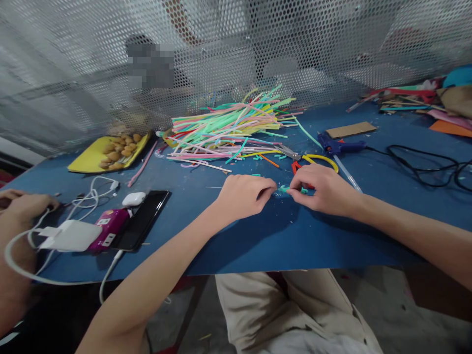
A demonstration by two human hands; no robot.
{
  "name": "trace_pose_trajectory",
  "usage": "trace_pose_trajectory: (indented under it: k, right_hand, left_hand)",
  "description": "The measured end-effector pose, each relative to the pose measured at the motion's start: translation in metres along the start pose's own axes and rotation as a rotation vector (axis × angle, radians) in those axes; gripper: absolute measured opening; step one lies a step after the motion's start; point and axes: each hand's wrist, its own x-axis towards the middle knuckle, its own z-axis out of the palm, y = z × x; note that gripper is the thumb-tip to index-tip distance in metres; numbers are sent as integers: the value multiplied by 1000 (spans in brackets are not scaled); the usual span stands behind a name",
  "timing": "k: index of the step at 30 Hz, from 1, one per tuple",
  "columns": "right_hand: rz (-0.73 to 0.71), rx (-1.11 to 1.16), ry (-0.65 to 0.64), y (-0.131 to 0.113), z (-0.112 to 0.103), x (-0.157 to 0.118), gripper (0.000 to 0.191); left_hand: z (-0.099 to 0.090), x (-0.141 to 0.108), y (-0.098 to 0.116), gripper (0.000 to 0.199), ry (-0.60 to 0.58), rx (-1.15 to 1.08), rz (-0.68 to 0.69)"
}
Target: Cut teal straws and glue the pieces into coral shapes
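Between my two hands is a small, twisted teal pipe cleaner, low over the blue table. My right hand pinches it between thumb and fingertips, and a bit more teal pokes out under those fingers. On the other side my left hand is closed, its thumb and index finger pinched at the near end of the piece; the exact contact is too small to see clearly. Just behind my right hand lie scissors with one yellow and one red handle, partly covered by that hand. Short teal cuttings lie behind my left hand.
A large heap of pastel pipe cleaners lies at the back. To the right are a blue glue gun, its black cable and cardboard. Leftward sit a phone, a white charger and another person's hand.
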Motion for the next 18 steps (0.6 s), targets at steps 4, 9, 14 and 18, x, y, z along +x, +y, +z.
trace_pose_trajectory:
  k: [4, 9, 14, 18]
  right_hand:
    - [-45, 18, 20, -2, -3, 0, 13]
    - [-43, 31, 61, -4, -6, 1, 14]
    - [-25, 18, 58, 0, -5, 1, 13]
    - [1, 5, 70, 1, -3, 2, 13]
  left_hand:
    - [0, 1, 0, 23, 1, 9, -14]
    - [1, 1, -3, 23, -18, -17, -4]
    - [-1, 1, -3, 24, 9, -44, -15]
    - [-2, 0, 0, 25, 38, -59, -36]
